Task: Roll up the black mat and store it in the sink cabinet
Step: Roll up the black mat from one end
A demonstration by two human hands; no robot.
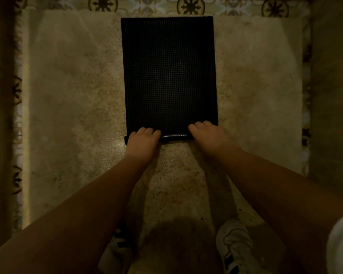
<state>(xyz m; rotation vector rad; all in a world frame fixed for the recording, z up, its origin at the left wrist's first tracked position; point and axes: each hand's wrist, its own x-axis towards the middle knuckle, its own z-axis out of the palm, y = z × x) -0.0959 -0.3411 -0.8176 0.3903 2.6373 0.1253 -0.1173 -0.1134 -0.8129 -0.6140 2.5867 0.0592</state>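
Black mat (169,74): it lies flat on a pale shaggy rug (71,95), long side running away from the person, its surface covered in a fine grid of small bumps or holes.
Near edge of the mat: it is curled over into a thin, tight roll (173,136) that catches a bit of shine between the two hands; the rest of the mat is unrolled.
Left hand (144,140): it presses down on the left end of the roll, fingers (147,131) close together and bent over the top of it, gripping the curled edge.
Right hand (208,135): it sits on the right end of the roll, fingers (201,125) curled together over it onto the flat mat, clamped on the same edge.
Arms: both are bare and stretched forward and down from the person.
Shoes: a white shoe with dark stripes (236,248) stands on the rug below the right arm; the other shoe (119,248) is half hidden under the left arm.
Floor: patterned tiles (190,4) show beyond the far end of the rug.
Light: dim, with the sides of the room too dark to make out.
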